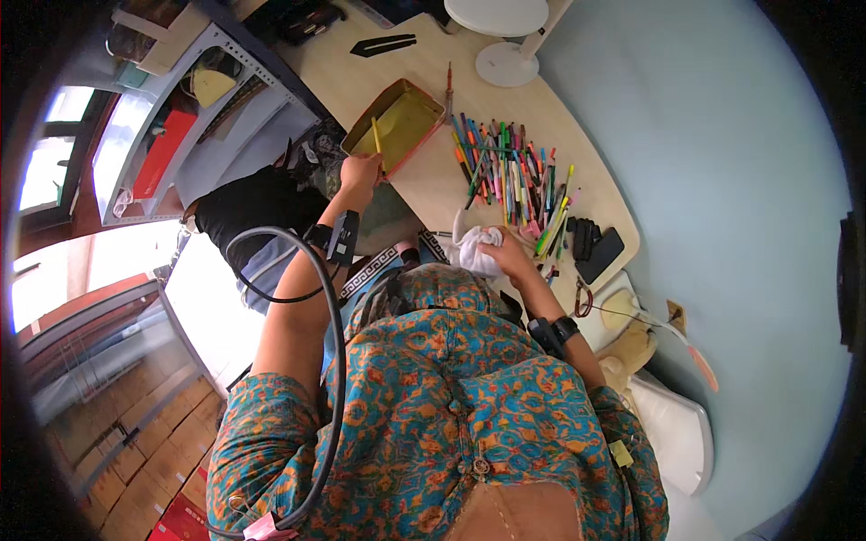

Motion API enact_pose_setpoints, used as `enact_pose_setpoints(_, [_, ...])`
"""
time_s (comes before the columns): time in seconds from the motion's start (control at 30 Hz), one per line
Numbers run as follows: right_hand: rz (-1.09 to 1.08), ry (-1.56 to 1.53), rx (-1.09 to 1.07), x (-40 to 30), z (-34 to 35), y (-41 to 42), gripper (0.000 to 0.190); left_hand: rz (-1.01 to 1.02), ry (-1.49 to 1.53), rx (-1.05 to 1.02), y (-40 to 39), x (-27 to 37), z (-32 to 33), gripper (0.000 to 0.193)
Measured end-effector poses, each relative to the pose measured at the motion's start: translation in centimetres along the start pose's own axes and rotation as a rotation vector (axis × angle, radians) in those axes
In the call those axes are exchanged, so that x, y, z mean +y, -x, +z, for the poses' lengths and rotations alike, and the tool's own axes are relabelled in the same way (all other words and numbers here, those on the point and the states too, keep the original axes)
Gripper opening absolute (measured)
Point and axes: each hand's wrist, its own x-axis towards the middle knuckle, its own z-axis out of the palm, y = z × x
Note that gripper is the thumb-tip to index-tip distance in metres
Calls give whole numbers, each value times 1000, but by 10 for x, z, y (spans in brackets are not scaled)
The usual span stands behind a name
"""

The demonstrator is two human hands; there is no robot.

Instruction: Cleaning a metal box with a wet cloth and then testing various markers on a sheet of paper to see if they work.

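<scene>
My left hand point(360, 172) is at the near corner of a rectangular tin box point(413, 111) with red edges and a yellowish inside. A thin yellow pencil point(377, 135) runs from its fingertips over the box; I cannot tell whether the fingers also touch the rim. My right hand point(509, 255) grips a bunched white cloth point(479, 251) by the table's near edge. Just beyond the cloth, many coloured pens and markers point(511, 172) lie in a loose pile on the pale wooden table point(419, 196).
A screwdriver-like tool point(449, 91) lies right of the box. A white desk lamp point(507, 64) stands at the back. Right of the pens are a black phone point(601, 255) and a black case point(583, 237). A person in dark clothing point(254, 206) is at the left, beside metal shelves point(233, 51).
</scene>
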Motion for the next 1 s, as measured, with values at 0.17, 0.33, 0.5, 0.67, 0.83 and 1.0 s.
enact_pose_setpoints(0.17, [5, -18, -6, -13, 2, 0, 39, -125, -7, 35, 6, 3, 8, 31])
enact_pose_setpoints(0.33, [-27, 96, 20, -9, -1, -8, 37, -114, 16, 67, -1, 1, 10, 27])
enact_pose_setpoints(0.5, [-52, 95, 10, 0, -4, -13, 36, -157, 391, 78, -6, -1, 21, 13])
enact_pose_setpoints(0.67, [-65, 44, -16, -4, -6, -10, 36, -25, 273, 120, -1, -7, 26, 10])
enact_pose_setpoints(0.83, [21, 45, -2, -24, -3, 1, 37, 348, -457, 104, 12, -37, 36, 14])
enact_pose_setpoints(1.0, [-48, 127, 43, -1, -14, -6, 41, 470, -1055, -500, 48, -61, 56, 29])
